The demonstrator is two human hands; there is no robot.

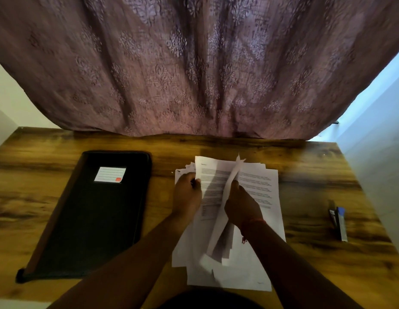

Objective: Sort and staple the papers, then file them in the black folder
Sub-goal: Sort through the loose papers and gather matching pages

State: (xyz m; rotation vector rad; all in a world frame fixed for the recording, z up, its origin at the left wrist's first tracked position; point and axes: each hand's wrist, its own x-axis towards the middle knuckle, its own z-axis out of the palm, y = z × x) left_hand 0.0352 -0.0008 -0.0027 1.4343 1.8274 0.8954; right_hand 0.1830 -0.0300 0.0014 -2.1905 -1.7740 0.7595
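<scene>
Near edge of the tabletop (305, 275), centre: the loose papers (261, 190) lie in an untidy stack, long axis running from the near edge toward the far edge, corners fanned out of register. Printed text is visible on the top sheets; it is too blurred to read.

My right hand (242, 204) pinches one lifted sheet (225, 210) at its long edge, fingers curled round it. The sheet stands nearly on edge, its far corner curling up above the stack.

My left hand (187, 192) sits at the stack's left side, fingers curled over the edge of the sheets beneath, gripping them. The two hands are close together with the raised sheet between them.

Judgement: sorting is in hand; nothing looks stapled yet.

Key relation: the stack lies directly under both hands. The stapler (339, 221) lies well apart to the right, near the right edge, long axis also near-to-far; my right hand is the nearer one to it. The black folder (91, 215) lies to the left of the stack, closed, label (110, 174) up, long axis slanting toward the far edge; my left hand is nearer to it. What it holds cannot be seen.

Beyond the far edge hangs a patterned curtain (194, 63).
</scene>
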